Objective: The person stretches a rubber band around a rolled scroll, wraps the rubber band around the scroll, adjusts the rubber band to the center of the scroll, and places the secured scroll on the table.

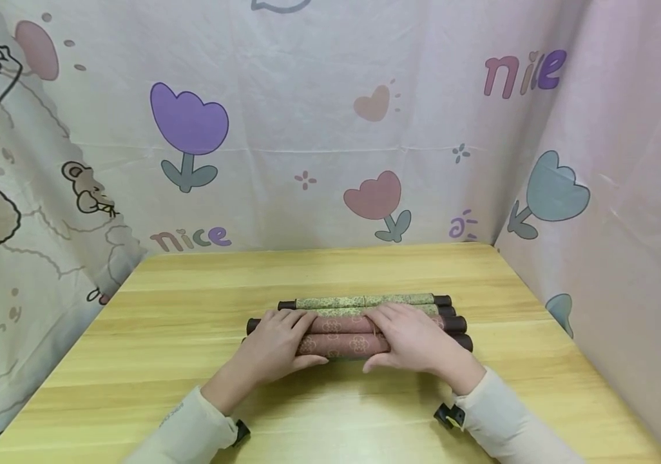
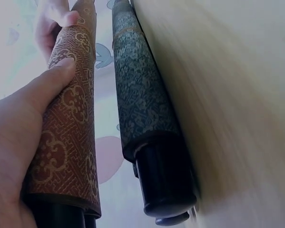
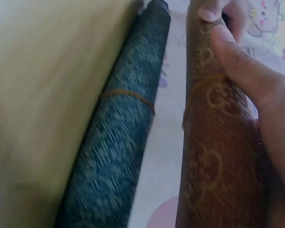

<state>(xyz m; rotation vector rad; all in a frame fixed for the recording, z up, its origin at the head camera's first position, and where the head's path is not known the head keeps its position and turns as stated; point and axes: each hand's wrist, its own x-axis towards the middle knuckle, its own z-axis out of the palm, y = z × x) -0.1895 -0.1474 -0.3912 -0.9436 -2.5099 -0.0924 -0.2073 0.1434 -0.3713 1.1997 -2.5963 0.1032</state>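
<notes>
Two red-brown brocade scrolls (image 1: 333, 335), rolled up with dark end knobs, lie side by side under both hands. My left hand (image 1: 278, 340) grips them left of the middle, thumb on the near side and fingers over the top. My right hand (image 1: 414, 336) grips them on the right in the same way. In the left wrist view a gap separates the red-brown scroll (image 2: 66, 128) from a blue-green scroll (image 2: 142, 80) close to the tabletop. The blue-green scroll (image 3: 118, 128) has a tan cord around it in the right wrist view. Fingertips beyond the scrolls are partly hidden.
Yellow-green patterned scrolls (image 1: 336, 301) lie just behind the red-brown ones, partly covered by the hands. All are over a light wood-grain table (image 1: 191, 283). A printed curtain (image 1: 284, 96) hangs behind the table and along both sides.
</notes>
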